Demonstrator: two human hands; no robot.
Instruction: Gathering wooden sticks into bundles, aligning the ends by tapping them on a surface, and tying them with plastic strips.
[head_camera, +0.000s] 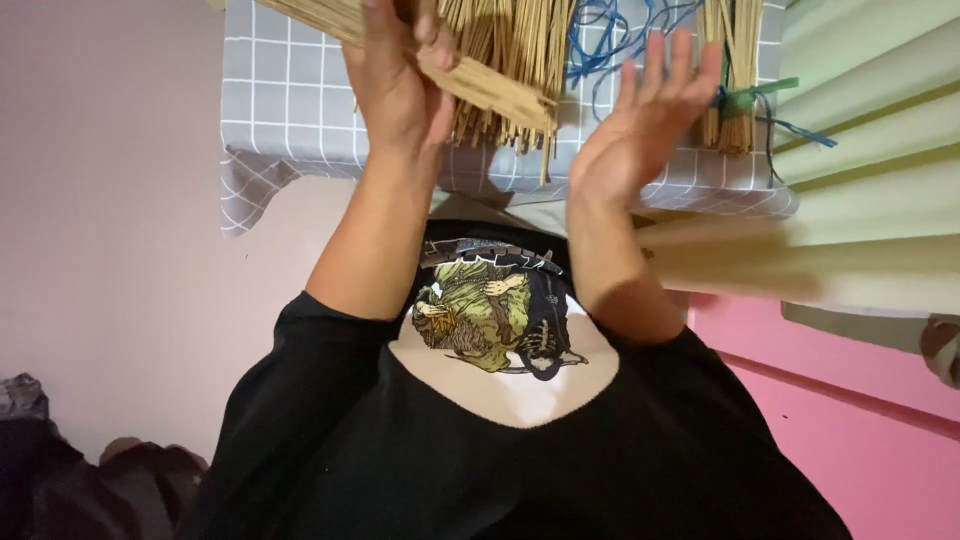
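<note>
Your left hand (400, 85) is closing around a flat, tan slat (490, 85) that is lying across a fan of thin, straw-coloured sticks (505, 40). The fingers are wrapping over the slat's top edge while the thumb is pressing from the near side, so the grip is firm. The sticks are looking dry, stiff and straight, packed tightly side by side, with uneven cut ends hanging over the near edge of the surface (290, 100).

Your right hand (645, 125) is staying fully open, with its fingers spread and reaching upward. It is holding nothing and is hovering just beside the stick ends, near a loose tangle of thin blue cord (610, 35).

The surface is wearing a smooth grey cloth printed with a white grid, and one corner of that cloth is drooping in soft folds at the left. A second, smaller bundle of sticks (732, 70) is lying on the cloth to the right of your open hand, with a green band (755, 97) tied around it near its cut ends.

Pale green fabric (880, 150) is falling in broad, soft pleats at the far right, above a flat pink panel (850, 440). Your black sleeves (300, 400) are filling the bottom of the view.
</note>
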